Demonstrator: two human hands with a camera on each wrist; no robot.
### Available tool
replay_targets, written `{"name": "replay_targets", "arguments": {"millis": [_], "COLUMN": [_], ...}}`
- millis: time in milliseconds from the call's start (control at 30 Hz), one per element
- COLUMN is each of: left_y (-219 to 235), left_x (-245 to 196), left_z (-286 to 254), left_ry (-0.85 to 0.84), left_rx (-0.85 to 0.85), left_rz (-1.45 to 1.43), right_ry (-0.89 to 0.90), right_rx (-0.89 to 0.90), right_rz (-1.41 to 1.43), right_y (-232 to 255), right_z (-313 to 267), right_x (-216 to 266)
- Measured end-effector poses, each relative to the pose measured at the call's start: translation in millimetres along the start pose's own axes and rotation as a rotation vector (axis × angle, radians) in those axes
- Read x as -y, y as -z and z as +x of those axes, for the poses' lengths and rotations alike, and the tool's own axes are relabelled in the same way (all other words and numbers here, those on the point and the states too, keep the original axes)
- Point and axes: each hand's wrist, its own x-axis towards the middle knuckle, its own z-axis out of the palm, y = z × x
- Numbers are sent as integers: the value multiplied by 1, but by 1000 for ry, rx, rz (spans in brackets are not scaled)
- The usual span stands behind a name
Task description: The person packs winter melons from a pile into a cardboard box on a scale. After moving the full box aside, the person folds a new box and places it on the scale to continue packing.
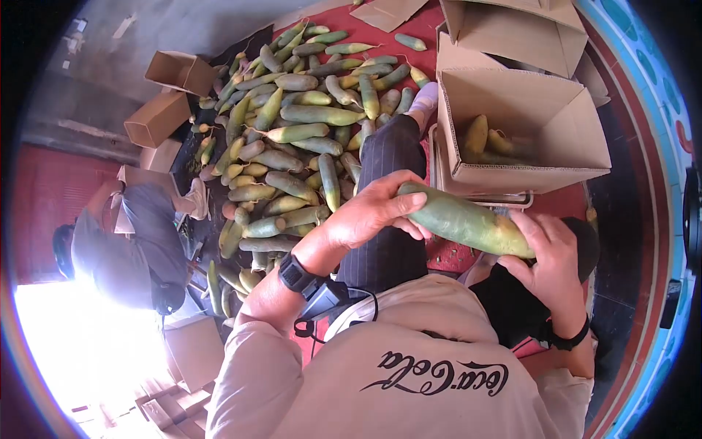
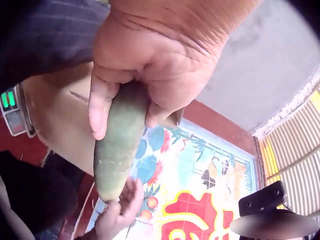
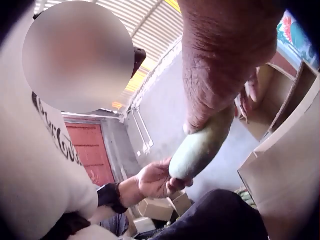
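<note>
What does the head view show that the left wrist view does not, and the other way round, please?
Only the head view shows the radish pile, another person at the left and the shirt lettering.

Only the left wrist view shows the lit green display and the corrugated panels.

Both show the left hand and right hand holding one green radish, near a cardboard box.

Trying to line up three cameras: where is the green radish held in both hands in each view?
Head: green radish right of centre, about mid-height.
Left wrist: green radish left of centre, near upright.
Right wrist: green radish right of centre, slanted.
Shared landmark: left hand, at one end of it in every view.
</note>
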Motion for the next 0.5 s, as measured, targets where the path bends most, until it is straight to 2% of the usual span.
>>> {"name": "replay_targets", "arguments": {"millis": [33, 133, 167, 200, 333, 400, 433, 467, 500], "left_y": [0, 8, 14, 20, 67, 101, 113, 129, 147], "left_x": [2, 4, 5, 5, 7, 25, 33, 44, 60], "left_z": [2, 1, 0, -3, -17, -28, -32, -37, -43], "left_ry": [-15, -20, -85, -147, -176, -212, -185, -182, -145], "left_rx": [-17, -6, -37, -68, -408, -567, -687, -691, -759], "left_rz": [3, -91, -81, -72, -27, -93, -167, -172, -288], "right_ry": [-87, -113, -85, -134, -367, -450, -421, -419, -477], "right_rx": [16, -38, -89, -102, -319, -271, -268, -262, -128], "right_rz": [70, 184, 133, 93, 10, -86, -132, -132, -208], "right_y": [-7, -5, 2, 11, 31, 44, 44, 44, 42], "right_z": [-6, -7, -2, 2, 12, 23, 28, 33, 38], "right_x": [-4, -9, -9, -11, -56, -77, -91, -105, -119]}}
